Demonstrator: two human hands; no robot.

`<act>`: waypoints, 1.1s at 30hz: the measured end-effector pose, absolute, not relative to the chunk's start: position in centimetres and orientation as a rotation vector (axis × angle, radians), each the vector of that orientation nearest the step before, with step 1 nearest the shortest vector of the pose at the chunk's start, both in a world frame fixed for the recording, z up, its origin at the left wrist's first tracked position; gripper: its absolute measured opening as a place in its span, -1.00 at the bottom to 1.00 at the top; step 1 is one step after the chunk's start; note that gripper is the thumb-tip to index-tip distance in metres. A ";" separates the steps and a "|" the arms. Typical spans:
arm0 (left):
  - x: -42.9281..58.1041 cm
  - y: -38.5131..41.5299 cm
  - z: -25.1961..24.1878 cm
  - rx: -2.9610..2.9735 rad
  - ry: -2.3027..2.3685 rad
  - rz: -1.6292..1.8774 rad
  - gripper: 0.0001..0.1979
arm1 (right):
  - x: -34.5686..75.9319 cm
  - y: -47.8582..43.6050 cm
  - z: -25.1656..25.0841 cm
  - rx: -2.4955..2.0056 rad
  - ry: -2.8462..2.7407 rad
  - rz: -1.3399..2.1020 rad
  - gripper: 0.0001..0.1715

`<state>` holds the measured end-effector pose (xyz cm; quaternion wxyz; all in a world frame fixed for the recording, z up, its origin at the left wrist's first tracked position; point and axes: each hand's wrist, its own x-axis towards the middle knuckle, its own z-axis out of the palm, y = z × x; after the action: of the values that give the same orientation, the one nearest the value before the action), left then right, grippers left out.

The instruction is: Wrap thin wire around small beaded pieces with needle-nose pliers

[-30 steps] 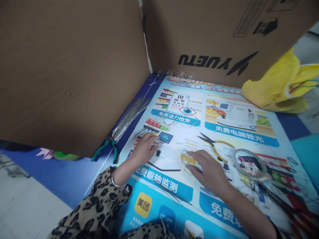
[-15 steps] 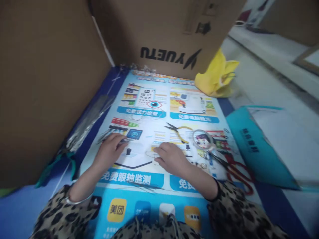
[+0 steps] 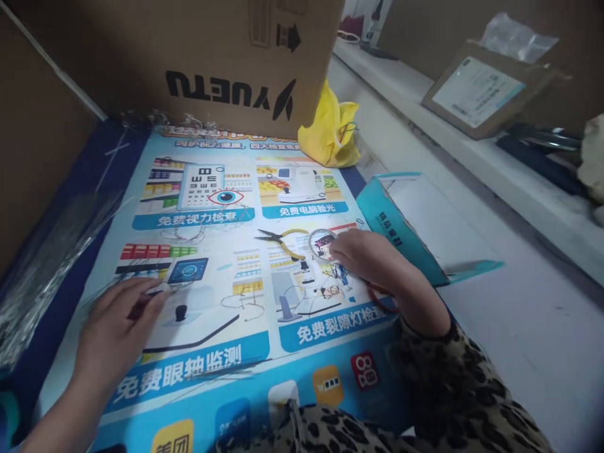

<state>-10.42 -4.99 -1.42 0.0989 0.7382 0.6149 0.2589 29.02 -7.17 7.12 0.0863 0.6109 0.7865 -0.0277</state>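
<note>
My left hand (image 3: 120, 314) is over the left side of a printed poster (image 3: 212, 324), its fingers curled together around something small and pale that I cannot make out. My right hand (image 3: 365, 255) reaches to the right side of the poster, fingertips at the edge of a round clear dish (image 3: 322, 244). Whether it grips the dish is hidden. Left of the dish lie yellow-handled pliers (image 3: 287, 242), jaws pointing left. Red scissor handles (image 3: 383, 298) show partly beneath my right forearm. A thin loop of wire (image 3: 243, 307) rests between my hands.
Cardboard boxes (image 3: 226, 56) stand at the back and left. A yellow bag (image 3: 330, 129) sits behind the poster. To the right are a teal open box (image 3: 401, 229) and a ledge bearing a labelled package (image 3: 481, 91). Crumpled clear plastic (image 3: 51, 251) lies at the left.
The view has swung to the right. My right hand has left the wire loop near the middle and moved right to the round dish, over the scissors. My left hand remains beside the printed blue screen.
</note>
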 end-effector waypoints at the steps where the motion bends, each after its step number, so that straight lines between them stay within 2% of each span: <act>1: -10.3 -5.0 -1.3 2.186 1.826 0.776 -0.64 | 30.0 -7.4 7.0 1.808 2.336 -0.139 -0.68; 4: -10.3 -4.9 -1.3 2.200 1.830 0.763 -0.63 | 31.4 -7.5 5.7 1.831 2.330 -0.332 -0.73; 9: -10.6 -4.9 -1.8 2.197 1.818 0.755 -0.64 | 31.3 -6.0 3.4 1.904 2.325 -0.373 -0.68; 11: -10.6 -4.9 -1.9 2.166 1.843 0.747 -0.64 | 31.3 -5.9 3.4 1.919 2.371 -0.378 -0.65; 17: -10.5 -5.0 -1.7 2.175 1.812 0.742 -0.65 | 32.2 -8.3 4.5 1.723 2.444 -0.485 -0.76; 19: -10.4 -5.0 -1.6 2.171 1.810 0.721 -0.66 | 32.1 -8.9 4.3 1.703 2.376 -0.441 -0.69; 24: -10.4 -5.0 -1.4 2.186 1.808 0.714 -0.64 | 31.6 -9.0 4.1 1.746 2.291 -0.274 -0.83; 33: -10.3 -5.1 -1.4 2.144 1.832 0.677 -0.65 | 33.1 -9.1 5.0 1.794 2.433 -0.536 -0.89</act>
<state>-10.25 -5.12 -1.43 0.1205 0.7338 0.6271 0.2318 33.10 -9.10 5.03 0.0357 0.5841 0.7919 -0.1746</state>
